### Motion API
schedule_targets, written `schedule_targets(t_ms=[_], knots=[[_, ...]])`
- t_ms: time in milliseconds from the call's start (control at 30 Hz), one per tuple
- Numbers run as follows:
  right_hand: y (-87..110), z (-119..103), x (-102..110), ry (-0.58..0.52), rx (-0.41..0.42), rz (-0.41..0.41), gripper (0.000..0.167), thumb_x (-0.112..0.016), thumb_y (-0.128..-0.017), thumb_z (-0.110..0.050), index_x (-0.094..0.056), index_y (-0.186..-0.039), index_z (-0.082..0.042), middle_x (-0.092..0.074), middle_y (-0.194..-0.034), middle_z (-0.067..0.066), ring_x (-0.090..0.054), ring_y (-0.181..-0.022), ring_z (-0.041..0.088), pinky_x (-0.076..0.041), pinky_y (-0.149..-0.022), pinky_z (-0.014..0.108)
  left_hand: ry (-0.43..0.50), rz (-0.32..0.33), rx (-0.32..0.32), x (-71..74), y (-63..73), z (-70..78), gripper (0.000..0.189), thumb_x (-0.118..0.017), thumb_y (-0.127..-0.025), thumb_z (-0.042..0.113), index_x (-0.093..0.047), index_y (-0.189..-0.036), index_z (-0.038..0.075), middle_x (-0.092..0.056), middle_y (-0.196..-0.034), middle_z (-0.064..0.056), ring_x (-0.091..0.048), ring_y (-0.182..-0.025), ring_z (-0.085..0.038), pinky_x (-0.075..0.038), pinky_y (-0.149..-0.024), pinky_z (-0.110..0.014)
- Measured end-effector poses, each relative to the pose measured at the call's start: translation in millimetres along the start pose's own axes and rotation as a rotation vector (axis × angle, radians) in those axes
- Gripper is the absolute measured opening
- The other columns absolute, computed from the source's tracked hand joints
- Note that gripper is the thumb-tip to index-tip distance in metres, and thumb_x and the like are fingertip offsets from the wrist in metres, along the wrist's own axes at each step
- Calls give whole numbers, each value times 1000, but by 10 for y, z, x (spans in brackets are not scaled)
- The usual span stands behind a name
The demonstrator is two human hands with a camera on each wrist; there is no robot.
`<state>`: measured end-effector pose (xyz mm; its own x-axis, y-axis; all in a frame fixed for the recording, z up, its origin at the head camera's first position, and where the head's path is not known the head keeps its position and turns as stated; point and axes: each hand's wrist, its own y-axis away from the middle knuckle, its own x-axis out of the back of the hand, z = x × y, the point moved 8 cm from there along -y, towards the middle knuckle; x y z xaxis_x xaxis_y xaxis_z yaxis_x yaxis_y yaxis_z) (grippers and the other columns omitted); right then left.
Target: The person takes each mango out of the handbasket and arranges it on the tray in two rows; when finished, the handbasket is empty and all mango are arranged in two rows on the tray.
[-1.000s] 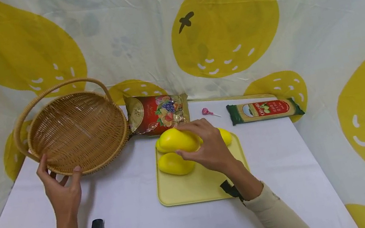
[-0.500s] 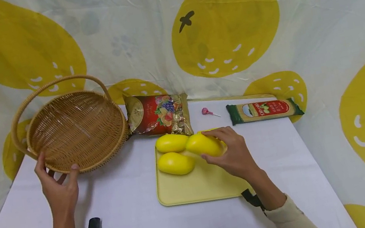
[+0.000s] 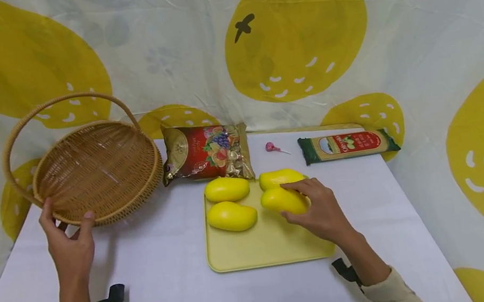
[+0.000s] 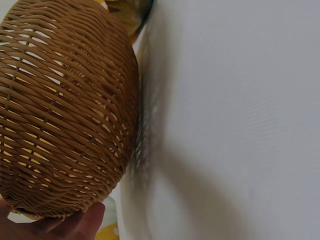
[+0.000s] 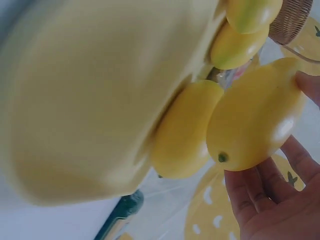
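Observation:
My left hand (image 3: 70,251) grips the near rim of a round wicker basket (image 3: 101,167) with a tall arched handle. The basket is tilted, its inside facing me; its woven underside (image 4: 65,110) fills much of the left wrist view. Between thumb and fingers my right hand (image 3: 323,212) holds a yellow mango (image 3: 282,201). In the right wrist view this held mango (image 5: 255,120) is off the tray and overlaps another mango (image 5: 185,130). Two more mangoes lie one behind the other on the left part of the pale yellow tray (image 3: 259,250).
Behind the tray leans a red and gold bag of fruit candy (image 3: 205,152). A pink lollipop (image 3: 270,147) and a green-ended Olivoila packet (image 3: 345,145) lie at the back right. A fruit-printed curtain (image 3: 183,37) hangs behind the white-covered table (image 3: 166,272).
The right hand has carried its mango rightward from above the left mangoes to the front of the back right one. The left hand and the basket have shifted slightly left, the handle leaning further left.

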<state>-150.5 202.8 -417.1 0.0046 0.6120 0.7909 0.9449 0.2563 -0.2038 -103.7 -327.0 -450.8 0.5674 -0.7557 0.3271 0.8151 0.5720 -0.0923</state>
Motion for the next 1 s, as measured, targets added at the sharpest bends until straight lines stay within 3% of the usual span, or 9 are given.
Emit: schedule_targets(t_ms=[133,400,700,867,933,1000], knots=[[9,53,-98,16,-32,-49,57,-90,-82,-30,-72,-134,-17,-73,-131,5,-61,-120,28,-48,-109,57,-11,-4,14,16,-13,16,80,-63,-104,25,-16,-168,38,-25,-173,5,-37,-153,-25,-44,-122,-45],[20,152,-278,73,-83,-104,61,-91,-82,-31,-68,-136,-15,-73,-130,4,-58,-113,26,-51,-101,49,-32,-8,37,16,-21,18,80,-62,-105,27,-14,-168,39,-23,-175,8,-35,-157,-25,-43,-124,-46],[33,144,-289,91,-85,-113,58,-92,-82,-32,-71,-133,-13,-71,-132,8,-58,-117,30,-49,-106,53,-49,2,19,-1,-19,39,81,-63,-104,28,-15,-169,38,-21,-176,10,-28,-162,-24,-39,-125,-53],[32,127,-224,83,-81,-94,59,-93,-82,-36,-73,-133,-15,-71,-134,8,-59,-124,32,-46,-111,59,-136,93,-79,45,128,169,81,-66,-101,32,-22,-168,36,-20,-176,5,-17,-165,-20,-26,-131,-56],[34,136,-166,74,-91,-71,59,-92,-82,-37,-72,-134,-17,-71,-134,7,-58,-127,32,-45,-112,61,-190,146,-167,79,225,279,81,-68,-97,37,-27,-167,32,-18,-177,0,-11,-165,-21,-18,-132,-58],[37,163,-90,72,-99,-38,60,-91,-83,-39,-71,-136,-17,-71,-135,8,-57,-127,32,-46,-112,61,-253,211,-295,103,333,446,81,-69,-93,44,-36,-164,25,-18,-177,-7,-9,-165,-25,-12,-132,-60]])
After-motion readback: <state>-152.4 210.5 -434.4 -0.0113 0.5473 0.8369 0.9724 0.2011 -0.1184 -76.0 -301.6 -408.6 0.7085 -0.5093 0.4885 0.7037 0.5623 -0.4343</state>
